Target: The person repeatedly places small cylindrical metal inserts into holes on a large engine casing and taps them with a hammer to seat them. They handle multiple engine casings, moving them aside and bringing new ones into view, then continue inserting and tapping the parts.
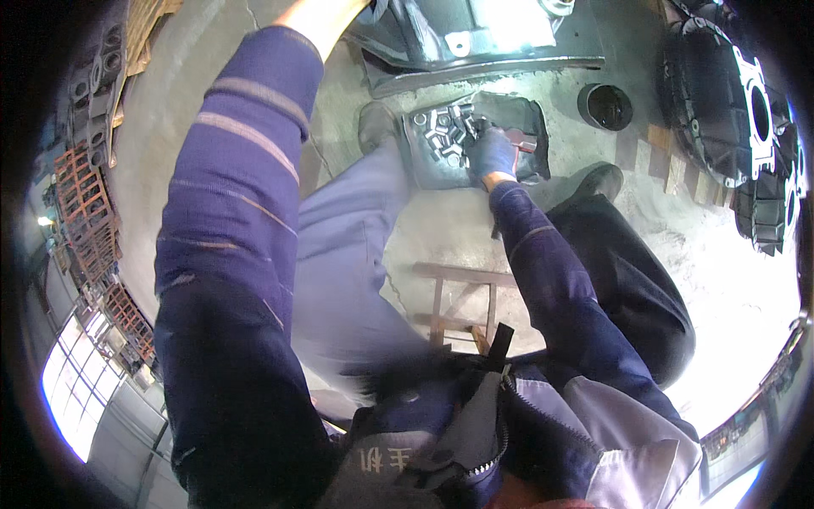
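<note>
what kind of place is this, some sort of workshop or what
Probably a machinery workshop or factory floor: a dark tray of small metal parts lies on the ground, a large ribbed housing stands at right, and reddish grid-like frames are at left.

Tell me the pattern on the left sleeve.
The left sleeve is purplish blue with paler crosswise stripes of uneven width, best seen in the head view.

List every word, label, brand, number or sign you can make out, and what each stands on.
Jacket front: a short line of pale lettering; I won't copy its wording.
Silver metal parts: no readable text; any marks are too small to tell.
Grey tray: no lettering visible.
Large metal piece at the top: no readable text; glare washes out part of it.
</note>
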`<move>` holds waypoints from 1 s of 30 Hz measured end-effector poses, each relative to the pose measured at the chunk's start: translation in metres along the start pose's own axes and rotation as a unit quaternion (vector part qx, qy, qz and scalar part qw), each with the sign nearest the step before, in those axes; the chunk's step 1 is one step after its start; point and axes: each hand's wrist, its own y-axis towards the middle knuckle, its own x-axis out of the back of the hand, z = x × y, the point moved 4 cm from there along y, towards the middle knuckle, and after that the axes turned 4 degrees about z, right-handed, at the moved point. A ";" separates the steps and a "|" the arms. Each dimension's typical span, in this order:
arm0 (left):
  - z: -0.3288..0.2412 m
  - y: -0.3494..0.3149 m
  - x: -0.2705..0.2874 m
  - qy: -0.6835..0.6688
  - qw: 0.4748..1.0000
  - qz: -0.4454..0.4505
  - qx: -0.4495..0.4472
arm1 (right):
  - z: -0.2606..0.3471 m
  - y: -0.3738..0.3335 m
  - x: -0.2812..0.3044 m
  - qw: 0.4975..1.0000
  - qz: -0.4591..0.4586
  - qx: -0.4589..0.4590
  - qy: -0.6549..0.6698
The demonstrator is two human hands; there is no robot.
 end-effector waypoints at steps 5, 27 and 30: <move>0.006 0.001 -0.003 0.002 0.998 0.048 -0.028 | 0.010 0.022 -0.022 0.997 -0.022 0.049 -0.054; 0.006 0.001 -0.002 0.033 0.998 0.035 -0.035 | -0.037 -0.044 0.131 0.783 0.005 0.114 0.612; 0.004 -0.001 0.000 0.038 0.996 0.073 -0.024 | -0.010 -0.074 0.235 0.817 -0.080 0.176 0.543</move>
